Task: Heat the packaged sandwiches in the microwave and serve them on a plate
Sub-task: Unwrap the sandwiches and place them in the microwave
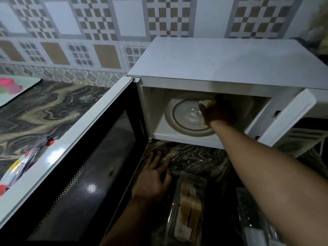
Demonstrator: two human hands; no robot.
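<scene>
Standing on the marbled counter (53,107), the white microwave (230,61) fills the far right part of the scene, and its door (85,174) is swung wide open to the left, with the dark mesh window facing the viewer. Behind it the wall is covered with patterned tiles (99,23) in brown and white. Inside the cavity lies the round glass turntable (184,116).

The person's right arm reaches from the near right into the cavity. The right hand (218,110) is over the right part of the turntable, and its fingers are closed around a pale sandwich (206,102), which shows only a little at the far side of the hand. It cannot be told if the sandwich already touches the glass.

The left hand (152,178) lies flat on the counter just in front of the microwave, beside the open door, with the fingers spread and holding nothing.

Near the viewer, right of the left hand, a clear plastic package (188,210) lies on the counter with sandwich halves still inside. At the near left, behind the door, a plate (12,171) with coloured spots is partly seen.
</scene>
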